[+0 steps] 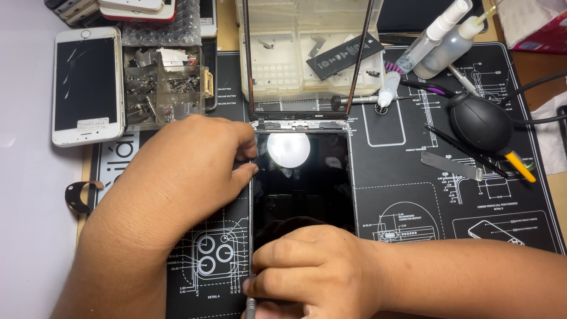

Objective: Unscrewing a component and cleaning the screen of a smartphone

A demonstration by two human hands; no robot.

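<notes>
My right hand (313, 272), nearest me, has its fingers clenched around a thin metal tool (250, 306) at the bottom left corner of a dark phone (304, 177). The phone lies flat on the black mat (413, 195) covering the worktop. My left hand (189, 168) presses its fingers against the phone's left edge. Beyond my fingers sits a clear parts box (301, 53), with a black blower (479, 123) to the right.

Phone (304, 177) on mat (401, 177), parts box (162, 85) behind-left.
</notes>
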